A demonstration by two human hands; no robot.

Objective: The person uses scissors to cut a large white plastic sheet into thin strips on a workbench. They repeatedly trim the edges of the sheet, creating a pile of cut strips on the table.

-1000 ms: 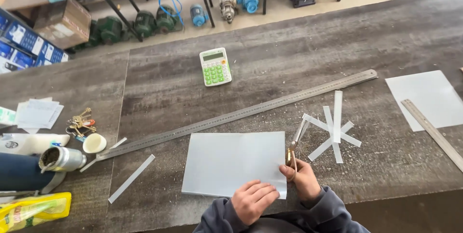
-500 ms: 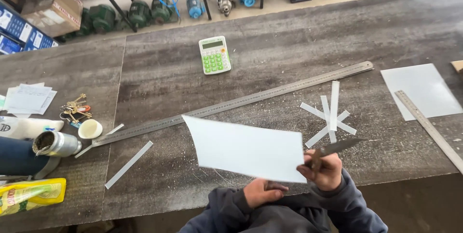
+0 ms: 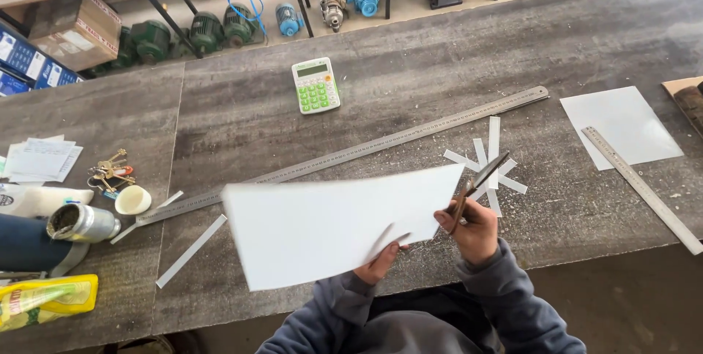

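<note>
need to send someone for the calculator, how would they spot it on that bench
Start at the long steel ruler lying slantwise across the dark workbench. Just beyond its middle, toward the far edge, the calculator lies flat by itself. It is small and white with green keys, the only green and white thing on the bench, well apart from the white sheet held in the person's hands.

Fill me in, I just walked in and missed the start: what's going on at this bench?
A person is cutting a white sheet of paper with scissors. The left hand holds the sheet up off the grey table, and the right hand works the scissors at its right edge. Cut paper strips lie beside a long metal ruler; a green calculator sits further back.
</note>
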